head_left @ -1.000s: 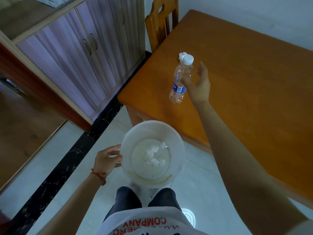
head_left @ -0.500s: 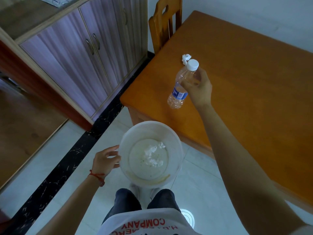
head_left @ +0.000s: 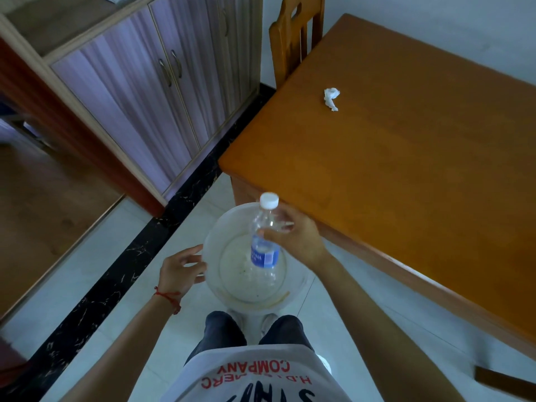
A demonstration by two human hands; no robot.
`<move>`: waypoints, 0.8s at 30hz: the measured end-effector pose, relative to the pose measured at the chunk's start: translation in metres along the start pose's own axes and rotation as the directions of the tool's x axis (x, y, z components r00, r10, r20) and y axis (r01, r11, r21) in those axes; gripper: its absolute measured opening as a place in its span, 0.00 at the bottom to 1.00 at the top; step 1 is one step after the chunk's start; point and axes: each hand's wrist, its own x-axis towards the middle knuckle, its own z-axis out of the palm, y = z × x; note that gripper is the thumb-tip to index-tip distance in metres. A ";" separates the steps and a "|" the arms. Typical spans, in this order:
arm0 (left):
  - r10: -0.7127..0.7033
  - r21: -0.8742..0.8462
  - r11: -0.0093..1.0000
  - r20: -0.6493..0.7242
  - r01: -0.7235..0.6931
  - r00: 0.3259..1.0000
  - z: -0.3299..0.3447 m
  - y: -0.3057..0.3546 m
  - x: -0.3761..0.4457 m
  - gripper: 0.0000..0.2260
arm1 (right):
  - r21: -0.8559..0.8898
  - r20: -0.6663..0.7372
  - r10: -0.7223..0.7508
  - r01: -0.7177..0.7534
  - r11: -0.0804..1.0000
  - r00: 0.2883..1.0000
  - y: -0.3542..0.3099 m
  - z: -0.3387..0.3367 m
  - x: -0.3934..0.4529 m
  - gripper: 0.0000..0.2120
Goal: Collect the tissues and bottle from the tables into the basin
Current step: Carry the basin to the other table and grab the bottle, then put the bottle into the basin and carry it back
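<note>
Holding bottle [head_left: 264, 242] over basin [head_left: 213, 274] — right hand [head_left: 295, 237] grips clear body near neck, white cap up, bottle upright to slightly tilted. Left hand [head_left: 179, 269] grips basin rim at left side, fingers curled on edge. Crumpled tissue [head_left: 331, 98] lies on wooden table [head_left: 406, 175] — well apart from basin. Chair [head_left: 294, 36] at table's far end.
</note>
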 end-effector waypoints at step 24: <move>-0.047 -0.078 0.996 -0.014 0.046 0.999 -0.074 -0.005 0.037 0.18 | -0.044 -0.183 0.389 -0.402 0.914 0.903 0.040 0.044 -0.006 0.19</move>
